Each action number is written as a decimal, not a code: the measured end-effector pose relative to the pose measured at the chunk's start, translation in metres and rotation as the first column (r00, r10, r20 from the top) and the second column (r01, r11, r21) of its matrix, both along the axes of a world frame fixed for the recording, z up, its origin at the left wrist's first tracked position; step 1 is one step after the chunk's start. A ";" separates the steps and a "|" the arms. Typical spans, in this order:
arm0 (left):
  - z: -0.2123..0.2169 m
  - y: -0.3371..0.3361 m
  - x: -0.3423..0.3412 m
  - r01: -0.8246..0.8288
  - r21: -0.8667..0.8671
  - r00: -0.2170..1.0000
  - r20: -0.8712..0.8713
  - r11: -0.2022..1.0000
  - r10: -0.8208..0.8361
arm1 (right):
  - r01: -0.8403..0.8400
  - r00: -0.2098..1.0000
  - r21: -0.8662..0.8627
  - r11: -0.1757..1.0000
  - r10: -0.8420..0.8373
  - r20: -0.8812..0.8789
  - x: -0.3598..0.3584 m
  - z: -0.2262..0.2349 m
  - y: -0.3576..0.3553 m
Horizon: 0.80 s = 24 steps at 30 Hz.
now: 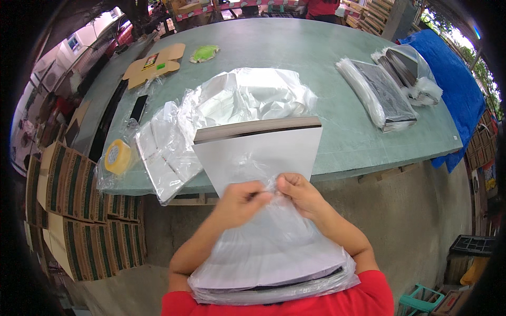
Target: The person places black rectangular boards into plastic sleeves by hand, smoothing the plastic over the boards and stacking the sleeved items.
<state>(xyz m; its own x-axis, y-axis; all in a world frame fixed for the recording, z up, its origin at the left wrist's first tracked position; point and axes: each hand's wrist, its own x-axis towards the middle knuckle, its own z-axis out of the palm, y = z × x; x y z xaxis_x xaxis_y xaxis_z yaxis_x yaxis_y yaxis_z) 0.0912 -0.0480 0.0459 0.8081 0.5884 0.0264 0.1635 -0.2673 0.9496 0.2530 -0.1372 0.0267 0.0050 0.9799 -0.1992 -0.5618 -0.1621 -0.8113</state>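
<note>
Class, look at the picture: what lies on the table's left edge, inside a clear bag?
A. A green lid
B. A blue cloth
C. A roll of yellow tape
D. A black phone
C: the yellow tape roll sits in a clear bag at the left edge of the table, left of the two hands pinching plastic film.

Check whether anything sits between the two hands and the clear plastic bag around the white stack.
Nothing visible does. The left hand and right hand both pinch the clear plastic bag directly at its top, with the fingertips meeting on the film. The white stack stands inside the bag, behind the hands.
</note>
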 end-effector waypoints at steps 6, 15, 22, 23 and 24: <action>0.019 0.062 -0.080 -0.578 0.477 0.780 0.086 0.662 0.619 | -0.034 0.988 0.082 0.996 0.021 0.156 0.022 0.005 -0.015; 0.045 -0.014 -0.001 0.143 0.137 0.988 -0.070 0.980 -0.135 | 0.229 0.702 0.555 0.800 -0.530 0.475 0.003 0.078 0.017; 0.045 0.006 0.004 0.143 -0.456 0.948 0.319 0.878 0.012 | -0.568 0.619 0.165 0.806 0.286 0.732 0.007 0.027 0.004; 0.048 0.007 -0.003 0.160 -0.471 0.947 0.320 0.868 -0.002 | -0.689 0.546 0.166 0.706 0.355 0.759 0.006 0.053 0.006; 0.048 0.007 -0.008 0.188 -0.485 0.944 0.328 0.854 -0.022 | -0.788 0.462 0.155 0.595 0.407 0.788 0.005 0.070 0.007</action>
<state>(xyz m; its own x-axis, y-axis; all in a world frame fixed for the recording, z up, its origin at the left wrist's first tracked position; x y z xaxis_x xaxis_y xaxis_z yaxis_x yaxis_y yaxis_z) 0.0832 -0.0412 0.0944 0.8667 0.4989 0.0015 -0.1523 0.2616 0.9531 0.2585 -0.1303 0.0965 -0.6895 0.7234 0.0372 0.1973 0.2369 -0.9513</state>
